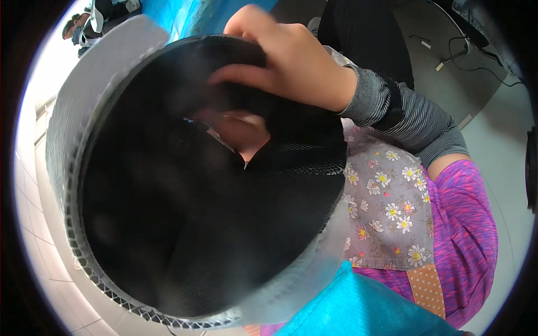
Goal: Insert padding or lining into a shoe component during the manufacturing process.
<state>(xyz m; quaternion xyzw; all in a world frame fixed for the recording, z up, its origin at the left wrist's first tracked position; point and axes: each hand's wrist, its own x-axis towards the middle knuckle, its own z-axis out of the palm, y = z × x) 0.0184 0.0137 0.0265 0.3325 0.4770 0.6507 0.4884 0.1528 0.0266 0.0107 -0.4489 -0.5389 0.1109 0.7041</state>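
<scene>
A large round hollow cylinder [185,224] fills most of the view, dark inside. Its outer side is whitish and finely ribbed, and mesh shows along the rim. My right hand [291,67], with a grey striped sleeve, is closed over the far rim, fingers outside and thumb inside. Another hand, apparently my left hand [241,131], shows deep within through a gap in the dark material. It is blurred and mostly hidden, so its grip is unclear. Black netting [308,159] lies near the gap on the right.
Turquoise sheet material [364,302] lies at the lower right, beside my floral apron [386,207]. Blue sheeting [207,17] is behind the cylinder. A thin black cable [482,67] runs over the grey floor [493,117] at the far right. Black and white items [103,19] stand at the far left.
</scene>
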